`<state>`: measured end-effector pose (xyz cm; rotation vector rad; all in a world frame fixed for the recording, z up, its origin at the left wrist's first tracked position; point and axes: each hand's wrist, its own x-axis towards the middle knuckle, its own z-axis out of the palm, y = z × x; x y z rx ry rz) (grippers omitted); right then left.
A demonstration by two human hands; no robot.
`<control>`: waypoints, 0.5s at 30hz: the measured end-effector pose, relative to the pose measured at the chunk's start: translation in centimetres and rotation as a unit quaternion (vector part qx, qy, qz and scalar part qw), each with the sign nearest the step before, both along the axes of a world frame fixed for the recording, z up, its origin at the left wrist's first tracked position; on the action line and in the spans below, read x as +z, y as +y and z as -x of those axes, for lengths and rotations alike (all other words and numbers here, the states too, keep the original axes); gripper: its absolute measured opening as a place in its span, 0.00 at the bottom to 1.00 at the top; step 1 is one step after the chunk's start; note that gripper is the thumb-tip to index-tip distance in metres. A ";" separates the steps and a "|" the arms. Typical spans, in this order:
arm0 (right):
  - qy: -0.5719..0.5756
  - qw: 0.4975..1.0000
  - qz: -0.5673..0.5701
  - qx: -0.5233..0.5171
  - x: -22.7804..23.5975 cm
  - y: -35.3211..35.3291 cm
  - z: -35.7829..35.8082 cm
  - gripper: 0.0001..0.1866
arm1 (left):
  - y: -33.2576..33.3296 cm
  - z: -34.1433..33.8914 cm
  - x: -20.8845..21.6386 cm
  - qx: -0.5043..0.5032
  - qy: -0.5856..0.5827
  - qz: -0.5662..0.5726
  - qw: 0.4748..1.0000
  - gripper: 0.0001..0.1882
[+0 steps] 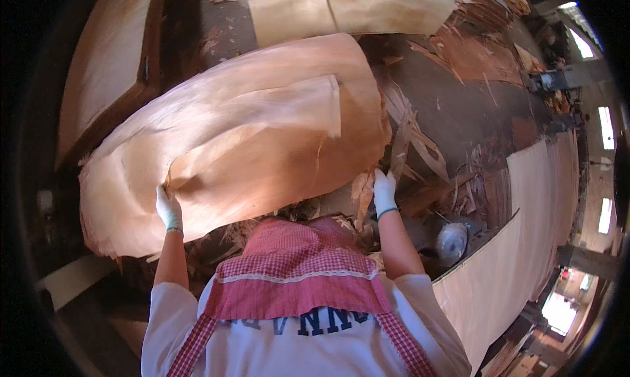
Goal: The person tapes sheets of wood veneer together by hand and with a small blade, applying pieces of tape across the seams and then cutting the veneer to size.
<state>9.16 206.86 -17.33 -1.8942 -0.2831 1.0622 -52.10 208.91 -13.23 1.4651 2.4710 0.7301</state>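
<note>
- Left hand (168, 208) at nine o'clock, right hand (384, 190) at three: white gloves (170, 213), green-edged cuffs (388, 212)
- Six o'clock: red-checked apron (295, 295), white trim (295, 278)
- White short-sleeved shirt (262, 354), dark lettering (326, 320)

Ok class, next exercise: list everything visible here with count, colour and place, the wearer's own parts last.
Large wood sheet: at least one, tan, centre
Flat-topped slab: one, pale-topped, upper left
Pale sheeting: count unclear, cream, top
Right-hand sheets: several, tan, right
Scraps: many, brown, around the centre
Plastic-looking bundle: one, whitish, beyond the right forearm
Bright openings: several, white, far right
Apron: one, red-and-white, bottom
Shirt: one, white, bottom
Left hand: one, white-gloved, at a sheet edge
Right hand: one, white-gloved, centre-right
</note>
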 end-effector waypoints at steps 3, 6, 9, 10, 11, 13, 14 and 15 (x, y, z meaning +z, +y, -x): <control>-0.149 0.987 -0.003 0.061 -2.1 2.9 -2.7 0.21 | 0.1 -1.3 -0.2 -0.069 -0.034 0.018 0.997 0.12; -0.271 0.959 -0.016 0.076 -0.8 5.8 -2.4 0.16 | 0.3 -2.2 0.8 -0.137 0.000 0.032 0.990 0.18; -0.219 0.961 0.062 0.155 0.1 7.0 -2.6 0.19 | 0.9 -3.9 2.2 -0.165 0.002 0.059 0.984 0.18; -0.228 0.962 0.077 0.127 -0.9 6.0 -4.1 0.19 | 1.4 -4.7 2.2 -0.180 0.007 0.056 0.982 0.18; -0.227 0.963 0.089 0.112 -1.0 6.2 -3.4 0.19 | 1.3 -4.4 2.2 -0.182 0.022 0.056 0.982 0.18; -0.246 0.956 0.097 0.131 0.3 6.4 -2.3 0.19 | 0.6 -3.3 1.4 -0.184 0.051 0.058 0.980 0.17; -0.270 0.946 0.097 0.153 1.1 6.3 -1.9 0.19 | 0.3 -2.9 0.9 -0.185 0.061 0.058 0.979 0.16; -0.296 0.934 0.098 0.174 1.4 5.9 -1.6 0.19 | 0.1 -3.0 0.6 -0.178 0.052 0.055 0.981 0.17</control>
